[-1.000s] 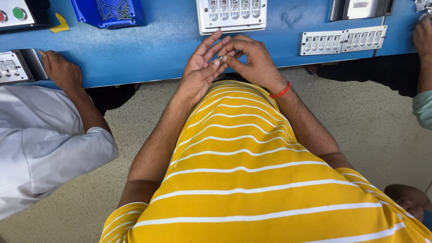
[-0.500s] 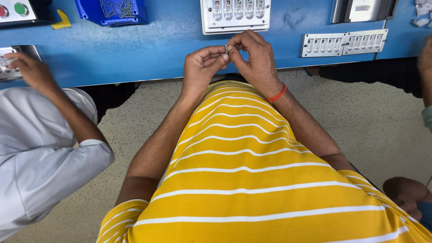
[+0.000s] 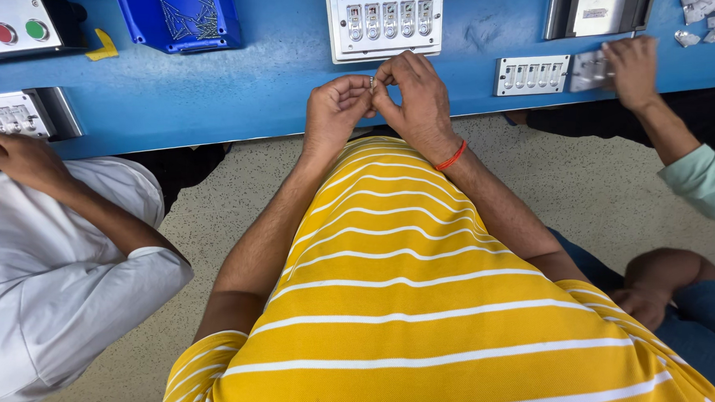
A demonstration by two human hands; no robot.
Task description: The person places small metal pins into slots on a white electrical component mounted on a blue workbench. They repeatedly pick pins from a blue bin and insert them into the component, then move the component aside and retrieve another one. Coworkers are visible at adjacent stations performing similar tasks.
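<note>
At the near edge of the blue bench [image 3: 242, 94], centre frame: left hand [image 3: 334, 113] and right hand [image 3: 412, 100], fingertips meeting, both pinching one small metal part [image 3: 372, 83] between them; part too small to identify further. Right wrist carries a red band [image 3: 452, 156]. Directly at 12 o'clock of the hands, just beyond them: white switch plate [image 3: 383, 21] with a row of five grey rockers, lying flat. At 2 o'clock: narrower switch strip [image 3: 531, 75], with a co-worker's hand [image 3: 631, 69] in a pale green sleeve resting on a grey piece beside it. At 10 o'clock, well apart: blue bin [image 3: 178, 12] of small screws. At 9 o'clock, far left: box with red and green buttons [image 3: 11, 27], another switch unit [image 3: 12, 114] below it, and a second co-worker's hand [image 3: 22, 157], white sleeve. Foreground: yellow shirt with white stripes [image 3: 417, 306].
</note>
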